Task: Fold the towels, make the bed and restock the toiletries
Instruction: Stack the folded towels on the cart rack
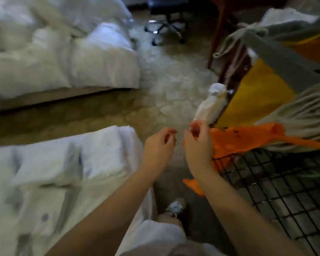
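Where: We stand in the aisle between the near bed (44, 200) and the cart (284, 191), looking down our own arms.
Left hand: The left hand (158, 145) hovers over the floor, fingers loosely curled, with nothing visible in it.
Right hand: The right hand (198, 143) hovers beside it, just apart, at the cart's edge. Its fingers curl toward the thumb, but blur stops us telling whether they pinch anything.
Why so held: We judge both hands to be between jobs, at working height for a reach to either side.
Near bed: White folded linen (100, 154) sits at the bed's corner, likely put there to stay off the floor. We cannot tell whether it is towels or pillows.
Far bed: The far bed (54, 52) is rumpled, its cover heaped and not yet made.
Cart: An orange cloth (238, 139) drapes over the wire rim, with a mop (303, 111) behind it and a yellow bag (257, 95) beyond. We take it the cart is parked close so supplies are within arm's reach.
Toiletries: We can make out none. A white wrapped thing (211, 104) hangs at the cart's side, and we cannot identify it.
Background: A chair (166, 21) stands past the beds.
Progress: Early, by our judgement. One bed is unmade and we see no restocking.
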`<control>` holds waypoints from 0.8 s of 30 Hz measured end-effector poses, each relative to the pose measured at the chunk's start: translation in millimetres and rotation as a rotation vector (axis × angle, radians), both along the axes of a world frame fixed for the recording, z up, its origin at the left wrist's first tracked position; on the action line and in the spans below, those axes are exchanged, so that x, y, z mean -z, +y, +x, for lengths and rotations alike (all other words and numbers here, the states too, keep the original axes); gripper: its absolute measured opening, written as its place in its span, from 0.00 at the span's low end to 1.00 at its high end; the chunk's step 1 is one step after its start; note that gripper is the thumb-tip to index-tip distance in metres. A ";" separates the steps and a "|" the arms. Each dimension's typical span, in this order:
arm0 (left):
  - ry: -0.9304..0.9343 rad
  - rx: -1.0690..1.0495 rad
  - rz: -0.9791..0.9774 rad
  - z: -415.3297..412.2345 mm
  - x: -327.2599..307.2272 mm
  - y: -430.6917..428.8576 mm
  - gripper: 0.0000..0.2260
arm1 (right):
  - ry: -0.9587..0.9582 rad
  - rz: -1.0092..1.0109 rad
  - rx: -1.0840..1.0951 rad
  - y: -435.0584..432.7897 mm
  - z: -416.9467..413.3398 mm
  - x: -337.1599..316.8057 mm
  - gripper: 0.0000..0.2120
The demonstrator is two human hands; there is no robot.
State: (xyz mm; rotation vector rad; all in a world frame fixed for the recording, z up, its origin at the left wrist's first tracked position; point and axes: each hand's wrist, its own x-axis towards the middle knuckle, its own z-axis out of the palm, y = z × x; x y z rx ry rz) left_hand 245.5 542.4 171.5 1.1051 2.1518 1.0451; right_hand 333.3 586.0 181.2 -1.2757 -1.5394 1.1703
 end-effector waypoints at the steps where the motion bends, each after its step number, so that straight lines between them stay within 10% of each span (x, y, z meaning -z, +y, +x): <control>1: 0.005 -0.082 0.012 -5.4 -6.0 -22.2 0.11 | -0.001 0.012 -0.082 -12.2 -9.0 -5.7 0.11; 10: -0.012 -0.699 -0.180 -77.2 42.6 -192.0 0.11 | -0.300 -0.143 -0.703 -94.1 -123.3 55.5 0.07; 14: -0.147 -0.815 -0.276 -116.2 103.0 -214.1 0.16 | -0.528 -0.138 -0.882 -86.2 -168.6 128.5 0.21; 18: -0.114 -0.773 -0.278 -157.3 179.2 -196.0 0.25 | -0.684 -0.138 -0.828 -56.8 -204.3 210.2 0.32; 24: -0.343 -0.854 -0.198 -212.0 251.0 -168.9 0.31 | -0.425 -0.620 -0.613 -44.3 -225.0 278.4 0.42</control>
